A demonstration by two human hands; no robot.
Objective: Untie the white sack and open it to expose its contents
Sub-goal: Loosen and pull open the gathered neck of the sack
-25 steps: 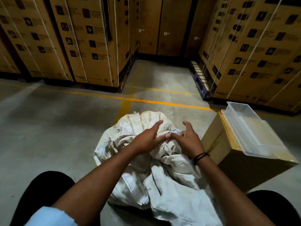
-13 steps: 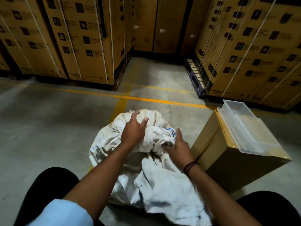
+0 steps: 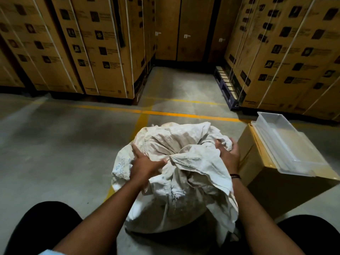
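Observation:
A crumpled white woven sack (image 3: 176,190) stands on the concrete floor between my knees. Its top cloth is bunched into a twist near the middle, and the contents are hidden. My left hand (image 3: 145,164) grips the sack's left side, fingers curled into the folds beside the twist. My right hand (image 3: 229,152) clutches a bunch of cloth at the sack's right upper edge; a dark band circles that wrist.
A brown cardboard box (image 3: 276,183) stands right of the sack, touching it, with a clear plastic tray (image 3: 287,146) on top. Tall strapped cartons (image 3: 88,45) on pallets line the back and right (image 3: 287,57). A yellow line (image 3: 184,115) crosses the floor.
Both hands moved apart from the sack's centre: the left slid down the left side, the right went out to the right edge. The top cloth has spread wider.

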